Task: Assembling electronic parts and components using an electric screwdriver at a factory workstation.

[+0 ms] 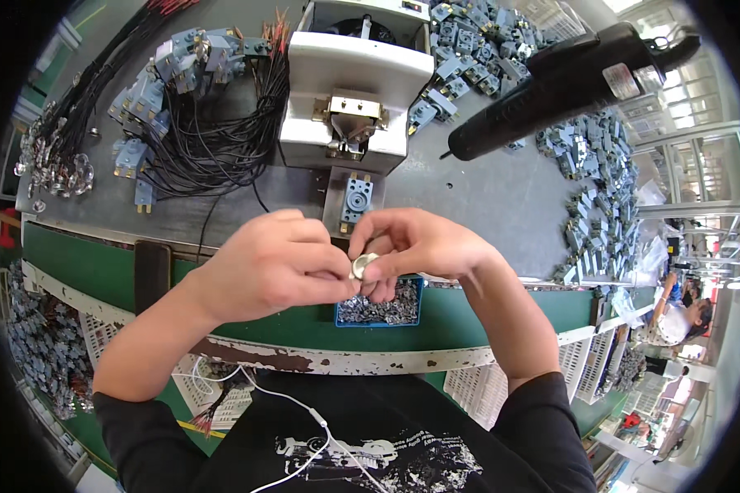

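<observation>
Above the blue tray of small metal parts, my two hands meet with their fingers pinched together. Between the fingertips sits a small round silvery cap (363,266), partly hidden by them. My left hand (275,263) closes on its left side, while the thumb and fingers of my right hand (419,246) grip the right side. Just beyond, a blue-grey switch housing (358,197) with a round centre lies on a metal plate before the white bench machine (353,70). The blue tray (420,300) is below my right fingers, its contents partly covered.
Black wires (230,140) with blue-grey housings lie at the left, beside wires ending in shiny round pieces (57,168). A black electric screwdriver (543,90) hangs over the right side. Piles of housings (604,197) cover the far right. A dark flat object (152,275) lies left of my left hand.
</observation>
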